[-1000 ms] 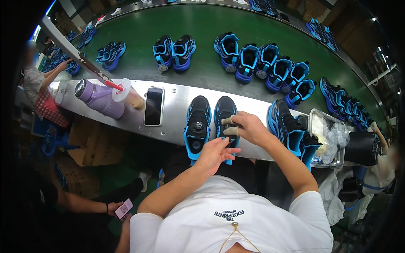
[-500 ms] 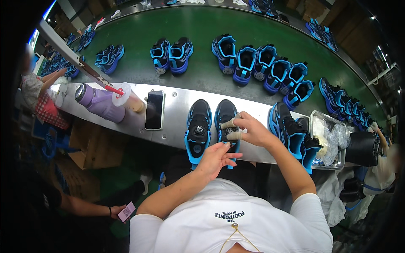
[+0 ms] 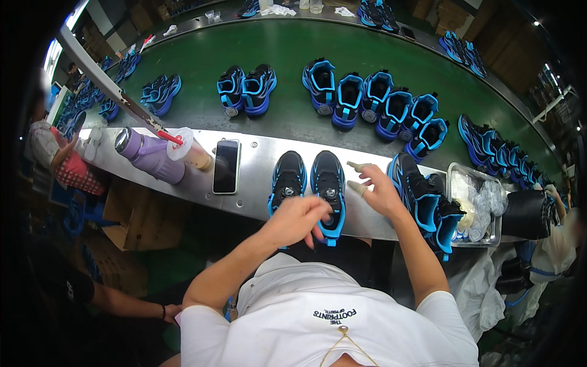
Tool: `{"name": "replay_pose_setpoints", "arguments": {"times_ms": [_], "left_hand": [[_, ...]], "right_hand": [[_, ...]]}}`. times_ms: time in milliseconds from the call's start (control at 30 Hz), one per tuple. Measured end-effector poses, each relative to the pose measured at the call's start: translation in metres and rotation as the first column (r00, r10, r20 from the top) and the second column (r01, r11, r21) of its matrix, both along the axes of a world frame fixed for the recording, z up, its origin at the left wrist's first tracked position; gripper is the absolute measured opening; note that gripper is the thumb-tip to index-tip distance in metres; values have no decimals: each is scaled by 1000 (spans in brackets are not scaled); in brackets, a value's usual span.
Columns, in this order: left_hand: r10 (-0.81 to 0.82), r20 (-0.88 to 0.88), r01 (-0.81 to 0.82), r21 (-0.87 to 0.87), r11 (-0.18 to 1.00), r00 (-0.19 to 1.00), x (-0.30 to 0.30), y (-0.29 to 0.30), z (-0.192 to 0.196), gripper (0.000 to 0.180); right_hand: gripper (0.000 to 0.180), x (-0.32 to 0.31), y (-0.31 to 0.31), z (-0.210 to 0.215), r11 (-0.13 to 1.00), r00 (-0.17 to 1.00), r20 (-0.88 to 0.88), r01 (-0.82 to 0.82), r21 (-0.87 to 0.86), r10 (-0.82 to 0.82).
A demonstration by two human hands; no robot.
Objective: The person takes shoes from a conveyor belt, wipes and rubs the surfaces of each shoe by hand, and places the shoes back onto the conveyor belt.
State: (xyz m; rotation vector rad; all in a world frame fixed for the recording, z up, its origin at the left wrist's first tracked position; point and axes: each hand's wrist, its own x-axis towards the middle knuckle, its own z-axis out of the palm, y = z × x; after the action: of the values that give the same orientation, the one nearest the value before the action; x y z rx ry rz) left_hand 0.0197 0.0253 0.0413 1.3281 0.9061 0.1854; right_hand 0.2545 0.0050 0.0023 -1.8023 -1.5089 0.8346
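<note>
Side by side in front of me on the metal ledge stand two black-and-blue sneakers, the left sneaker (image 3: 288, 174) and the right sneaker (image 3: 328, 177), toes pointing away, each with a round dial on its tongue. My left hand (image 3: 298, 219) is over their heel ends, hiding part of the left sneaker. Its fingers are bent but apart by the right sneaker's opening, with nothing visible in them. My right hand (image 3: 380, 191), pale covers on two fingers, is spread just right of the right sneaker, clear of it and holding nothing.
More sneakers (image 3: 422, 189) stand on the ledge to the right, beside a clear tray (image 3: 452, 202) of bagged items. Left are a phone (image 3: 226, 166), a drink cup (image 3: 189, 150) and a purple bottle (image 3: 153, 159). Several sneakers (image 3: 348, 101) stand on the green belt (image 3: 195, 55).
My right hand has come off the right sneaker and moved right. My left hand has turned over and bent its fingers beside that sneaker's opening. The view has shifted slightly.
</note>
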Motion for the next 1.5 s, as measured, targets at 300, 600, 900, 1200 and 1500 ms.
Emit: {"name": "replay_pose_setpoints", "arguments": {"times_ms": [300, 600, 900, 1200, 1500], "left_hand": [[-147, -655, 583, 519, 625, 741, 63, 51, -23, 58], [-178, -718, 708, 556, 435, 673, 81, 48, -29, 33], [-201, -707, 693, 525, 494, 678, 84, 46, -26, 33], [-310, -524, 608, 669, 428, 794, 73, 45, -32, 33], [-249, -110, 265, 590, 763, 962, 63, 37, -37, 33]], "right_hand": [[66, -23, -11, -43, 949, 946, -80, -307, 74, 313], [66, -15, -15, -43, 960, 954, -122, -279, -29, 274], [71, -11, -19, -42, 951, 947, -136, -302, -65, 292], [68, -3, -28, -57, 957, 940, -184, -291, 9, 287], [72, 23, -33, -40, 968, 786, -591, -250, -38, 179]]}}
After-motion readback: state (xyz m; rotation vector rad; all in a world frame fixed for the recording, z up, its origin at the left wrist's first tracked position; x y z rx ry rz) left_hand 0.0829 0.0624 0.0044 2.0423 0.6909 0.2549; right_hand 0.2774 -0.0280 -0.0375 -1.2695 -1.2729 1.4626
